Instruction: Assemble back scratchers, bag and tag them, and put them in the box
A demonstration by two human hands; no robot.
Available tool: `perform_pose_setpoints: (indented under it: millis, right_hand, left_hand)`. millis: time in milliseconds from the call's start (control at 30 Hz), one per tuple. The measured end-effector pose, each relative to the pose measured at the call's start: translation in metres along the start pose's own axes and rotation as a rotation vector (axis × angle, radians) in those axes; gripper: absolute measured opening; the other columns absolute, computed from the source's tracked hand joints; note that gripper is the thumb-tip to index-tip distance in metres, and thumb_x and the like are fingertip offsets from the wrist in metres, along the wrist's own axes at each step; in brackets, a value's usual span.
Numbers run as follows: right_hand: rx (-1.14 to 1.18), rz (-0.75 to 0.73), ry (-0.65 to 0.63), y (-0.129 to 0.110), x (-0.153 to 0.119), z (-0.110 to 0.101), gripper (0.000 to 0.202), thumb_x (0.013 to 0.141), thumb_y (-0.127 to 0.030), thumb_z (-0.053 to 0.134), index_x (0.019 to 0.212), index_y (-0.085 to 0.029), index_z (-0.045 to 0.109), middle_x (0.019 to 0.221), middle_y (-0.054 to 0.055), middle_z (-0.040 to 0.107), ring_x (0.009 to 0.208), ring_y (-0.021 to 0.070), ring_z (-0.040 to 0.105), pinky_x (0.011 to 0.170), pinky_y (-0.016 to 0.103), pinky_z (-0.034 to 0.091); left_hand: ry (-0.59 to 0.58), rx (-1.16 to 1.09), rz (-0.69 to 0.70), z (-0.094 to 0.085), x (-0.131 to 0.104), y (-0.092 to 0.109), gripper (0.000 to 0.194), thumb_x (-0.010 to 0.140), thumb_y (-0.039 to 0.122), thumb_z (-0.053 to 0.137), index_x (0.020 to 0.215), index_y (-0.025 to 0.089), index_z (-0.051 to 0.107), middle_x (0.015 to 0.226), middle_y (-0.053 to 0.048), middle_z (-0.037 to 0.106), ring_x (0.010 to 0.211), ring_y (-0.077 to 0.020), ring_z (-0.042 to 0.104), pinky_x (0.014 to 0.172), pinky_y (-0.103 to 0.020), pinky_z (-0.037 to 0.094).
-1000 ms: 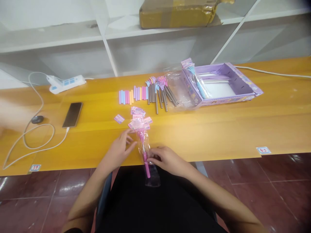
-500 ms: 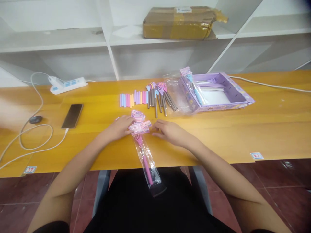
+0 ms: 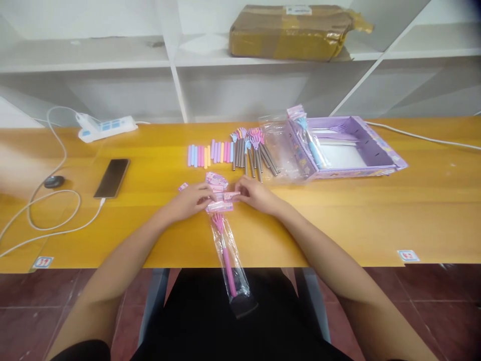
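Note:
Several pink printed cards (image 3: pixel 217 181) lie in a small pile near the middle of the table. My left hand (image 3: pixel 193 199) is closed at the left side of the pile, its fingertips on a card. My right hand (image 3: pixel 255 193) pinches the right end of a pink card (image 3: pixel 231 196). Just below the cards, a pink hand-shaped back scratcher (image 3: pixel 227 265) in a clear bag hangs over the table's front edge. Behind the hands are several metal-stemmed scratchers (image 3: pixel 255 155) with coloured hand-shaped heads, beside a row of pastel tubes (image 3: pixel 210 154).
A purple open box (image 3: pixel 356 173) stands at the right with a bagged blue scratcher (image 3: pixel 313 145) across its left side. Clear bags (image 3: pixel 280 150) lie beside it. At the left are a phone (image 3: pixel 111 178), a cable and a power strip (image 3: pixel 108 129). A taped carton (image 3: pixel 289 35) sits on the shelf.
My right hand has closed from open fingers onto the card's right end. My left hand's fingers have drawn in over the cards. The whole view has shifted slightly.

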State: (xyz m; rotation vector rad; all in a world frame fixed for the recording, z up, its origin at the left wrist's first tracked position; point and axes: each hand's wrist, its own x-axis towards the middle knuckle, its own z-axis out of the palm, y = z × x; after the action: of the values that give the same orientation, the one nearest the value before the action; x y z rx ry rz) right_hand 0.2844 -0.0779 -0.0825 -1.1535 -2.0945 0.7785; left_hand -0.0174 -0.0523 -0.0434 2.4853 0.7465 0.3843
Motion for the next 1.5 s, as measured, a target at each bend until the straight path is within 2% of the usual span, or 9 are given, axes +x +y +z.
perform_pose_setpoints:
  millis: [100, 200, 333, 467, 667, 867, 1133, 1333, 1500]
  right_hand:
    - [0.062, -0.017, 0.075, -0.002, 0.000, 0.002, 0.024, 0.103, -0.040, 0.070, 0.090, -0.022, 0.059, 0.083, 0.000, 0.059, 0.068, 0.0154, 0.051, 0.065, 0.029, 0.043]
    - [0.087, -0.072, 0.176, -0.007, 0.000, 0.005, 0.026, 0.106, -0.043, 0.066, 0.092, -0.023, 0.060, 0.084, 0.001, 0.061, 0.069, 0.0156, 0.053, 0.065, 0.030, 0.044]
    - [0.111, -0.140, 0.245, -0.016, -0.001, 0.009, 0.028, 0.108, -0.047, 0.064, 0.094, -0.023, 0.061, 0.089, 0.004, 0.063, 0.074, 0.0166, 0.056, 0.064, 0.030, 0.048]
    - [0.094, -0.181, 0.250, -0.022, -0.002, 0.012, 0.025, 0.109, -0.045, 0.063, 0.096, -0.024, 0.062, 0.088, 0.004, 0.063, 0.076, 0.0170, 0.058, 0.064, 0.030, 0.051]
    - [0.088, -0.205, 0.219, -0.025, -0.003, 0.015, 0.021, 0.109, -0.041, 0.064, 0.097, -0.024, 0.061, 0.088, 0.003, 0.062, 0.074, 0.0166, 0.058, 0.065, 0.031, 0.052]
    - [0.047, -0.237, 0.206, -0.026, -0.002, 0.017, 0.019, 0.110, -0.039, 0.063, 0.098, -0.024, 0.061, 0.089, 0.002, 0.063, 0.074, 0.0163, 0.058, 0.066, 0.031, 0.051]
    - [0.041, -0.191, 0.178, -0.026, -0.001, 0.017, 0.028, 0.110, -0.048, 0.061, 0.096, -0.024, 0.061, 0.088, 0.004, 0.064, 0.076, 0.0177, 0.058, 0.069, 0.032, 0.051]
    - [0.150, -0.090, 0.180, -0.024, -0.003, 0.020, 0.028, 0.107, -0.052, 0.064, 0.097, -0.025, 0.061, 0.089, 0.004, 0.066, 0.073, 0.0180, 0.061, 0.067, 0.034, 0.055]
    - [0.316, -0.053, 0.178, -0.024, -0.006, 0.022, 0.033, 0.104, -0.057, 0.066, 0.099, -0.025, 0.061, 0.087, 0.002, 0.066, 0.071, 0.0160, 0.063, 0.067, 0.032, 0.055]
  left_hand:
    - [-0.013, 0.064, 0.043, 0.000, -0.004, 0.003, 0.022, 0.106, 0.039, 0.064, 0.118, 0.024, 0.074, 0.124, -0.009, 0.071, 0.115, -0.0271, 0.066, 0.098, -0.041, 0.050]
    - [-0.020, 0.127, 0.047, -0.001, -0.006, 0.003, 0.033, 0.102, 0.048, 0.070, 0.124, 0.023, 0.072, 0.126, -0.011, 0.072, 0.118, -0.0301, 0.064, 0.098, -0.042, 0.050]
    - [-0.037, 0.197, 0.051, 0.001, -0.006, 0.000, 0.028, 0.103, 0.038, 0.068, 0.126, 0.022, 0.072, 0.122, -0.011, 0.074, 0.116, -0.0291, 0.064, 0.096, -0.041, 0.051]
    - [-0.053, 0.236, 0.053, 0.002, -0.005, -0.001, 0.025, 0.106, 0.031, 0.064, 0.127, 0.019, 0.070, 0.117, -0.012, 0.075, 0.110, -0.0277, 0.065, 0.092, -0.039, 0.051]
    - [-0.042, 0.237, 0.096, 0.004, -0.004, 0.003, 0.036, 0.103, 0.051, 0.069, 0.121, 0.020, 0.072, 0.119, -0.012, 0.074, 0.112, -0.0294, 0.065, 0.095, -0.041, 0.052]
    - [-0.023, 0.247, 0.139, 0.012, -0.002, 0.001, 0.028, 0.105, 0.042, 0.068, 0.116, 0.016, 0.072, 0.118, -0.013, 0.072, 0.111, -0.0294, 0.064, 0.095, -0.042, 0.053]
    - [-0.015, 0.260, 0.111, 0.016, 0.000, -0.001, 0.019, 0.107, 0.030, 0.060, 0.114, 0.018, 0.073, 0.114, -0.012, 0.074, 0.109, -0.0282, 0.066, 0.094, -0.041, 0.051]
    - [0.046, 0.046, -0.032, 0.020, 0.001, -0.006, 0.029, 0.105, 0.027, 0.059, 0.132, 0.021, 0.066, 0.104, -0.009, 0.074, 0.094, -0.0242, 0.069, 0.084, -0.037, 0.053]
    - [0.143, -0.319, -0.201, 0.018, 0.002, -0.005, 0.020, 0.102, 0.036, 0.065, 0.116, 0.023, 0.069, 0.098, -0.004, 0.075, 0.084, -0.0200, 0.070, 0.078, -0.034, 0.055]
